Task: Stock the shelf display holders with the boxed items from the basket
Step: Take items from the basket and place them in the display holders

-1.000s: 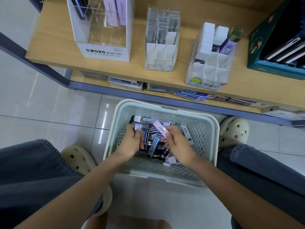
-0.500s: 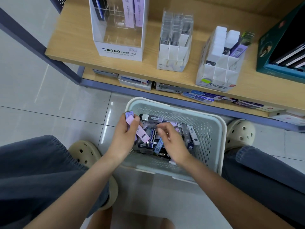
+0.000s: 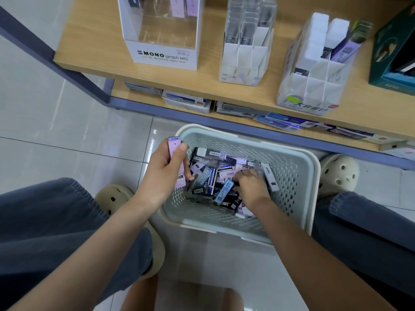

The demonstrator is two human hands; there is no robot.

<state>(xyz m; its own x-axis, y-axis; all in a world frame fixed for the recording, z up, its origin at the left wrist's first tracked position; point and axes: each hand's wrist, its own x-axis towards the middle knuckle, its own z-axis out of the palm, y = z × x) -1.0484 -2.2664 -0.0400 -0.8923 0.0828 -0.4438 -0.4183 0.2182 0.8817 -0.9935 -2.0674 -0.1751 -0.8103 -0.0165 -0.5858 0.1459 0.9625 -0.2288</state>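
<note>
A pale green perforated basket (image 3: 292,173) stands on the floor between my feet, with several small boxed items (image 3: 211,176) piled in it. My left hand (image 3: 164,173) is raised over the basket's left rim and grips slim lilac boxes (image 3: 174,147) that stick out above and below its fingers. My right hand (image 3: 251,187) is down among the boxes with its fingers curled in the pile; what they hold is hidden. On the wooden shelf (image 3: 94,43) stand a white MONO holder (image 3: 161,55), a clear tiered holder (image 3: 244,61) and a white divided holder (image 3: 314,86).
A teal box (image 3: 390,61) sits at the shelf's right end. Flat packs (image 3: 283,122) lie on the lower shelf just behind the basket. A dark blue shelf post (image 3: 56,59) runs diagonally at the left. My knees and beige clogs (image 3: 336,173) flank the basket on the tiled floor.
My left hand has lifted out of the basket to its left rim with the lilac boxes. My right hand has let go of the lilac box and dug deeper into the pile.
</note>
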